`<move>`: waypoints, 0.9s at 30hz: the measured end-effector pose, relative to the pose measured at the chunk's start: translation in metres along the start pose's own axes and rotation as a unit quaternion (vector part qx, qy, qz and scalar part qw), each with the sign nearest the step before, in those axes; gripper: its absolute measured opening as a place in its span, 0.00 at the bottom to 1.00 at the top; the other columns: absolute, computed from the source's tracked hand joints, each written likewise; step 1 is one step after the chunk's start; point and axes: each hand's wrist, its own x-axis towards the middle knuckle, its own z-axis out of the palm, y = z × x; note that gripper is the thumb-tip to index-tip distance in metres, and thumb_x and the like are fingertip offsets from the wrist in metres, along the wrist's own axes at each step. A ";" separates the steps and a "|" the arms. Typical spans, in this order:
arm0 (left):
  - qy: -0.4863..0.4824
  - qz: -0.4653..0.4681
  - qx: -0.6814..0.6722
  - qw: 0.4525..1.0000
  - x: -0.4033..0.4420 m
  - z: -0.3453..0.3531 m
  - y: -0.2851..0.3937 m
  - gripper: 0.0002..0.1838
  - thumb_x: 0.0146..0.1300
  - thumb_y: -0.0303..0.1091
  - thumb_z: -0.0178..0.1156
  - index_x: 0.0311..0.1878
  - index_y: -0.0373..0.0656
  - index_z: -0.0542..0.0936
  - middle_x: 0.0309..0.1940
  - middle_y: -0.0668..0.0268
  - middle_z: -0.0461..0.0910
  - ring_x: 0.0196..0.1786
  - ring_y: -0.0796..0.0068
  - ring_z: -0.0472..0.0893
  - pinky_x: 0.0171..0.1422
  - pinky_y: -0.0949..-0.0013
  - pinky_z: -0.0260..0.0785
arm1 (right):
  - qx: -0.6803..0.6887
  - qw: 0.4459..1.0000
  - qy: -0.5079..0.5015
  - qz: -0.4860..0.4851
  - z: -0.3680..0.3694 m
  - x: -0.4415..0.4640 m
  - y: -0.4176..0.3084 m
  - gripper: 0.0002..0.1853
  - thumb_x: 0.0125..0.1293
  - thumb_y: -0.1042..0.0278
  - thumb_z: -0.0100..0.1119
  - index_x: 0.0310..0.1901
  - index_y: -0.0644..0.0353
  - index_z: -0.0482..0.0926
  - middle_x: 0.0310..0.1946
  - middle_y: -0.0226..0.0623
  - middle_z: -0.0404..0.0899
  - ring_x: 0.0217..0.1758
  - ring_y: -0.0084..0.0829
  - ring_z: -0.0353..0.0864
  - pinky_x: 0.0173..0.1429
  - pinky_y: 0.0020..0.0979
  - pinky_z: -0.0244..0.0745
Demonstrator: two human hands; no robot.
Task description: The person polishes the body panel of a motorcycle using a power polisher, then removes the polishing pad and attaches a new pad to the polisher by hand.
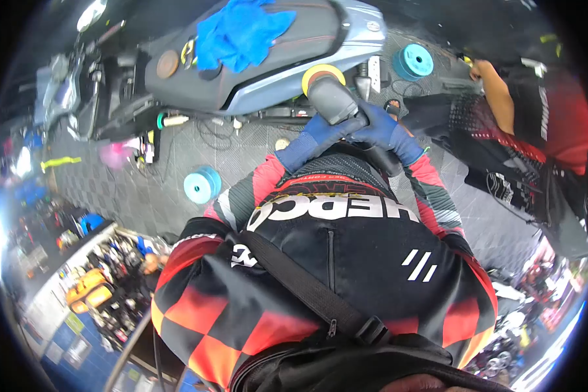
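A dark grey polisher (334, 99) with a yellow and dark red pad (323, 71) is between my two blue-gloved hands. My left hand (315, 138) is wrapped round the near side of its head. Around its rear body and handle closes my right hand (384, 134). The pad is at the edge of a scooter's glossy blue-grey side panel (268, 91); whether it touches cannot be made out. A bright blue cloth (242, 32) lies crumpled on the scooter's black seat (307, 32).
Teal round stools (413, 62) stand on the grey patterned floor (176, 157), one (202, 184) nearer on the left. Cords and bottles lie below the scooter. At right another person (549, 117) in black and red sits close by. A cluttered bench (111, 281) is lower left.
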 end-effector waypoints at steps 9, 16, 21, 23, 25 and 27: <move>0.029 -0.057 -0.088 0.994 -0.094 -0.096 -0.010 0.18 0.64 0.47 0.62 0.48 0.45 0.77 0.40 0.71 0.77 0.41 0.83 0.74 0.45 0.75 0.68 | -0.101 0.987 -0.123 0.000 0.097 0.071 -0.060 0.40 0.44 0.48 0.74 0.57 0.62 0.72 0.49 0.50 0.78 0.53 0.46 0.78 0.59 0.40 0.71; 0.045 -0.094 -0.030 0.994 -0.149 -0.158 -0.062 0.23 0.61 0.57 0.62 0.45 0.46 0.77 0.38 0.71 0.77 0.42 0.80 0.73 0.48 0.74 0.68 | -0.268 0.947 -0.171 -0.047 0.172 0.105 -0.090 0.44 0.42 0.42 0.72 0.56 0.66 0.70 0.47 0.56 0.79 0.51 0.52 0.79 0.57 0.42 0.73; 0.046 -0.072 0.001 0.996 -0.150 -0.156 -0.063 0.25 0.61 0.56 0.62 0.51 0.46 0.77 0.44 0.69 0.78 0.46 0.78 0.76 0.53 0.72 0.69 | -0.316 0.937 -0.148 -0.007 0.171 0.096 -0.096 0.45 0.42 0.42 0.72 0.57 0.65 0.69 0.46 0.55 0.79 0.51 0.52 0.80 0.57 0.43 0.73; 0.024 -0.061 -0.074 0.995 -0.143 -0.142 -0.040 0.26 0.61 0.54 0.63 0.53 0.45 0.76 0.46 0.67 0.78 0.48 0.77 0.76 0.54 0.71 0.69 | -0.287 0.949 -0.134 -0.004 0.156 0.088 -0.096 0.45 0.42 0.43 0.72 0.58 0.64 0.68 0.47 0.55 0.79 0.51 0.51 0.79 0.58 0.43 0.73; 0.001 -0.061 -0.068 0.996 -0.128 -0.127 -0.042 0.26 0.61 0.53 0.63 0.53 0.44 0.76 0.46 0.67 0.78 0.48 0.76 0.75 0.55 0.70 0.69 | -0.255 0.961 -0.111 -0.002 0.135 0.073 -0.099 0.45 0.42 0.45 0.73 0.59 0.63 0.68 0.47 0.54 0.79 0.52 0.51 0.79 0.58 0.42 0.73; -0.005 -0.079 -0.053 0.995 -0.120 -0.104 -0.031 0.26 0.62 0.53 0.63 0.54 0.43 0.76 0.46 0.66 0.78 0.48 0.76 0.75 0.54 0.70 0.69 | -0.233 0.966 -0.105 -0.032 0.114 0.051 -0.100 0.45 0.43 0.47 0.73 0.61 0.61 0.67 0.49 0.53 0.79 0.54 0.50 0.78 0.60 0.42 0.72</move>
